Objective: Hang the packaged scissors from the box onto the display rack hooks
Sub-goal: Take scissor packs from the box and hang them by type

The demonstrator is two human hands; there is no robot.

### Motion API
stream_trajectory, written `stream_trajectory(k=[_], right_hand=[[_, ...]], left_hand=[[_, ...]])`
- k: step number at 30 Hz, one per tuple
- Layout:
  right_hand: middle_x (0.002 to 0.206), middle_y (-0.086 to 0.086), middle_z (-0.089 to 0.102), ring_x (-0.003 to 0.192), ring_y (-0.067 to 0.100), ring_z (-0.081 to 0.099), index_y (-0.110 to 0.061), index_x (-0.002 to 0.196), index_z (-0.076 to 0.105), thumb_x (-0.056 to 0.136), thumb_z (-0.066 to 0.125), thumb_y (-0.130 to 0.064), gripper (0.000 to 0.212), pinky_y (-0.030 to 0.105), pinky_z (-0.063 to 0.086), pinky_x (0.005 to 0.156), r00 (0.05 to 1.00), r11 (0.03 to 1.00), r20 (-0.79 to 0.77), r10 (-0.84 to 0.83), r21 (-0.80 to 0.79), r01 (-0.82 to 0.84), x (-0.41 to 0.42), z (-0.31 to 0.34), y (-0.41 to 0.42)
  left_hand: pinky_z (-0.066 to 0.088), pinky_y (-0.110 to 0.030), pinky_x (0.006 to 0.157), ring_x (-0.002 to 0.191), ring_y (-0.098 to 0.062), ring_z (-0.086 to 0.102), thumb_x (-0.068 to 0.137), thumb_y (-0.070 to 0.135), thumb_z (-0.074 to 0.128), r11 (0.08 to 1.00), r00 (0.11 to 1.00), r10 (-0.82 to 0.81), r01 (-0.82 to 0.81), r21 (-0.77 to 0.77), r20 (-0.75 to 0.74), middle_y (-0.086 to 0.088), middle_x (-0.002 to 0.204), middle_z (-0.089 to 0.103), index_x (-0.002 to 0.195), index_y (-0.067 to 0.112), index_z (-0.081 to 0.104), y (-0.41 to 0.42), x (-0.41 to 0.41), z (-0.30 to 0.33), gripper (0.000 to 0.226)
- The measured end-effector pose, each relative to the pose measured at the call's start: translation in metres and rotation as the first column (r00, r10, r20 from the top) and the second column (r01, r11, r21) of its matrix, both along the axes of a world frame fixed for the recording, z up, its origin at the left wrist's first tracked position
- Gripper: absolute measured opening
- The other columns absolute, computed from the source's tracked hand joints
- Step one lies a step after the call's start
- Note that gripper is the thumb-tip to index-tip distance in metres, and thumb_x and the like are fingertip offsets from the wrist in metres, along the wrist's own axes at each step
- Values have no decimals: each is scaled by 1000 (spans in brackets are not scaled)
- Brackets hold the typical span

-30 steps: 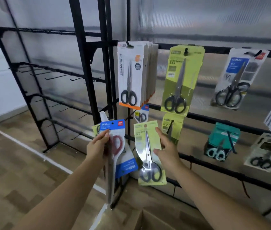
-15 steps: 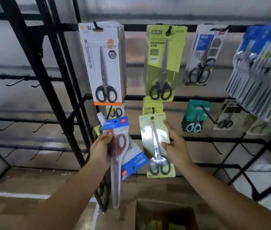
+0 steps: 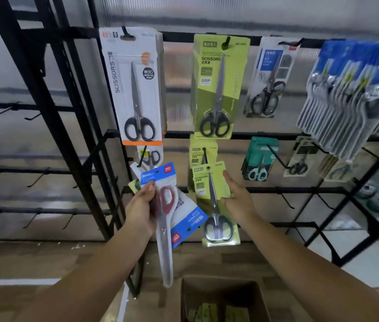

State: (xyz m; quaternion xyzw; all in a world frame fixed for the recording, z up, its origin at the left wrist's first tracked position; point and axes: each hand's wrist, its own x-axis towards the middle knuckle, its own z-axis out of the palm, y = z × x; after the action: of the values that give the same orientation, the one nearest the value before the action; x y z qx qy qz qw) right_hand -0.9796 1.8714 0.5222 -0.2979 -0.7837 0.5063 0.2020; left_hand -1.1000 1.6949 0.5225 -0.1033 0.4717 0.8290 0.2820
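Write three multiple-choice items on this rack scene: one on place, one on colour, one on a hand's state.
1. Where is the cardboard box?
A. on the floor below the hands
B. on the top rail
C. in the left hand

2. What colour are the handles of the scissors in the left hand?
A. teal
B. red
C. yellow

3. What is the right hand doing?
A. hanging empty
B. gripping a rail
C. holding a green scissors pack

Answers: 1 A, the box sits low under the arms; 2 B, red loops show beside the thumb; 3 C, thumb and fingers hold the pack's edge.
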Motion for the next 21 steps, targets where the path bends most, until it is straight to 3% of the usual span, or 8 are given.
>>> stream_trajectory(k=[5, 9, 10, 12, 13, 15, 18, 21], right_hand=[[148, -2, 35, 116, 19, 52, -23, 146, 28, 84, 49, 10, 73, -2, 28, 71, 995, 994, 91, -39, 108, 29, -9, -7, 1], [147, 3, 37, 101, 10, 51, -23, 148, 21, 89, 51, 3, 71, -6, 32, 58, 991, 987, 135, -15, 158, -7, -36, 8, 11], [148, 4, 36, 108, 14, 51, -23, 149, 17, 91, 54, -4, 72, -3, 35, 65, 982, 986, 186, 9, 160, -39, -43, 13, 13], [148, 9, 33, 125, 25, 44, -18, 150, 12, 90, 59, -17, 76, 20, 42, 93, 955, 985, 296, 18, 157, -67, -55, 22, 10], [145, 13, 34, 127, 29, 42, -13, 149, 19, 90, 59, -21, 72, 29, 41, 98, 954, 984, 301, 2, 170, -56, -57, 22, 6], [128, 17, 47, 113, 28, 51, -7, 133, 44, 90, 57, -23, 47, 29, 43, 89, 987, 986, 155, -32, 169, 5, -54, 19, -7], [105, 0, 54, 84, 8, 54, -16, 105, 53, 89, 60, -34, 25, 20, 41, 65, 1000, 999, 13, -16, -37, 17, -41, 18, -34], [105, -1, 61, 89, 13, 60, -21, 99, 55, 83, 66, -37, 25, 29, 51, 75, 995, 960, -22, 94, -263, -97, -39, 17, -56]], left_hand=[[51, -24, 53, 69, -11, 68, 89, 13, 60, 1000, 1000, -12, 12, -17, 11, 1, 81, 71, 90, 17, 69, -1, 5, 2, 10], [51, -30, 57, 80, -16, 67, 87, 16, 62, 999, 1000, -12, 12, -36, -3, -3, 92, 70, 99, 15, 68, 0, 11, 5, 14], [51, -30, 56, 79, -16, 67, 88, 15, 61, 999, 1000, -15, 14, -32, -9, -4, 93, 70, 102, 15, 68, 1, 13, 6, 16], [52, -30, 58, 80, -17, 67, 89, 14, 60, 1000, 1000, -7, 7, -20, -9, -6, 95, 70, 105, 13, 67, 0, 16, 7, 18], [52, -32, 60, 81, -19, 68, 89, 14, 60, 1000, 1000, -1, 1, -19, -9, -7, 96, 71, 106, 12, 67, -1, 17, 7, 19], [54, -37, 70, 90, -24, 68, 87, 16, 63, 1000, 1000, -11, 11, -14, 2, -10, 102, 70, 109, 11, 67, -4, 18, 6, 23], [53, -42, 79, 94, -30, 67, 84, 17, 66, 998, 996, -60, 58, 30, 71, -14, 103, 70, 108, 8, 67, -6, 21, 5, 26], [53, -34, 61, 76, -25, 67, 89, 9, 54, 997, 994, -52, 46, 61, 94, -12, 88, 70, 98, 12, 70, -4, 25, 4, 19]])
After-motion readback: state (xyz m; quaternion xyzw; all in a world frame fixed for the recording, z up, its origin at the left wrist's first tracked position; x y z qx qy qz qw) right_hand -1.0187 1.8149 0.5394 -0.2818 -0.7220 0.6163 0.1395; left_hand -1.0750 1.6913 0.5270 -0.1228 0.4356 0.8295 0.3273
